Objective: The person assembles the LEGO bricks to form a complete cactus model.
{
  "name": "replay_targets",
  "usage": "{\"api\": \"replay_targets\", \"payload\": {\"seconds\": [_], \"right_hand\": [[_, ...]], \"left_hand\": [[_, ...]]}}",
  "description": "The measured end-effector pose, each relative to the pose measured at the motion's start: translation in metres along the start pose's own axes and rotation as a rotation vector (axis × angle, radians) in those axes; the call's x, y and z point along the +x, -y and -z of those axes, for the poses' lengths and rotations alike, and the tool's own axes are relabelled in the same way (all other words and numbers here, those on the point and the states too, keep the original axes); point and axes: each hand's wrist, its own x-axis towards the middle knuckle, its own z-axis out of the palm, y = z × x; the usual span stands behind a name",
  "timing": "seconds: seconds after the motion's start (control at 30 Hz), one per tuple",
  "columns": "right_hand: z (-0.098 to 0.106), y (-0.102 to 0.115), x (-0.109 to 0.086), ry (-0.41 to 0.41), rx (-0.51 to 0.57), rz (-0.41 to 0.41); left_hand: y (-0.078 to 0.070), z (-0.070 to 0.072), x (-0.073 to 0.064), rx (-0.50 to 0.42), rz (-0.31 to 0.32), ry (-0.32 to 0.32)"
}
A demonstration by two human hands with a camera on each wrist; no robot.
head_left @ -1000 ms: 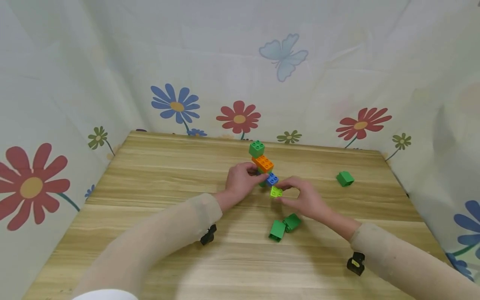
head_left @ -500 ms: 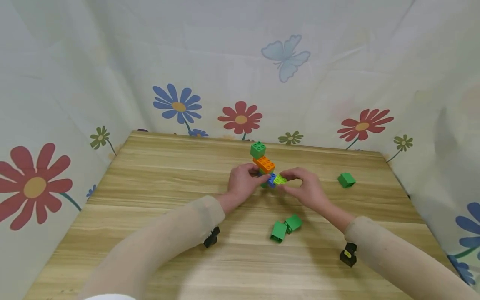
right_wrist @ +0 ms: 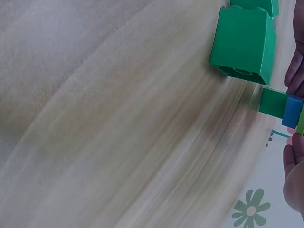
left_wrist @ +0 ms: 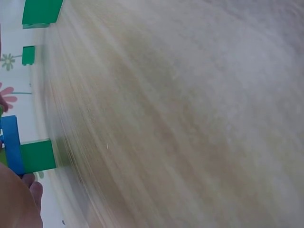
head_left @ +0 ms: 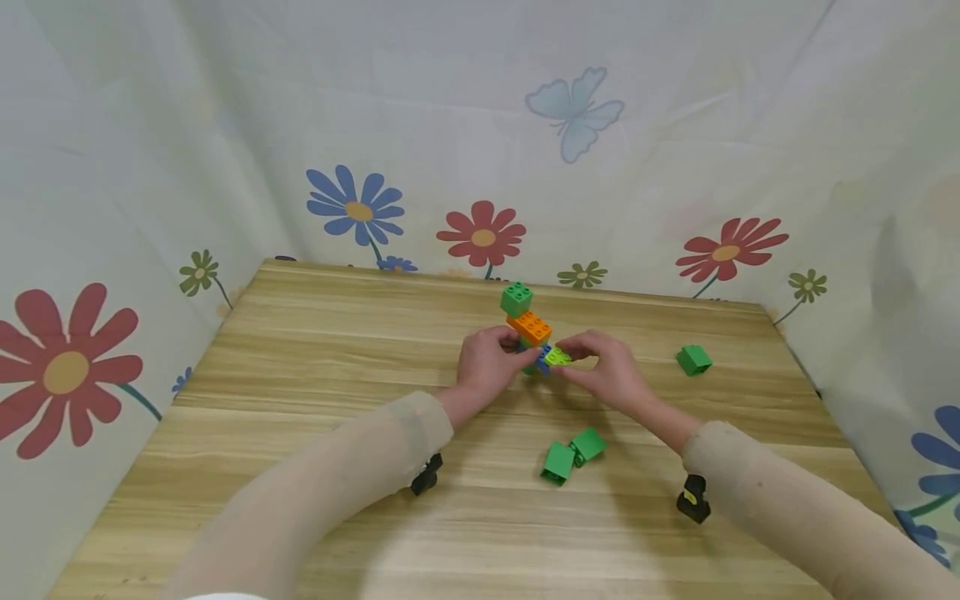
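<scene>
Gripping the stack (head_left: 531, 330), at the far middle of the counter (head_left: 337, 333), with the curled fingers of the left hand (head_left: 484, 368). Pinching the lime brick (head_left: 557, 357) at the right end of the blue brick (left_wrist: 13, 145), low on the stack, with the fingers of the right hand (head_left: 611, 372). Cannot tell about full seating. Can see 2 near green bricks (head_left: 558, 463) side by side, 1 right brick (head_left: 694, 360) well apart.

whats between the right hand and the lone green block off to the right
Only bare wooden table: in the head view, nothing lies between the right hand, which pinches the lime block, and the lone green block.
</scene>
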Motion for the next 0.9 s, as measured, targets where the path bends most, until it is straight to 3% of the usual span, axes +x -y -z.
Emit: {"api": "replay_targets", "payload": {"seconds": [0.37,0.7,0.9], "right_hand": [[0.0023,-0.0033,0.0022,0.016,-0.027,-0.015],[0.0059,0.0004,0.0083,0.059,-0.034,0.04],[0.004,0.0017,0.008,0.072,0.017,-0.015]], "left_hand": [[-0.003,0.0013,-0.0029,0.013,-0.001,-0.011],[-0.0028,0.0009,-0.0031,0.019,0.007,-0.02],[-0.0026,-0.0002,-0.0027,0.026,0.012,-0.02]]}}
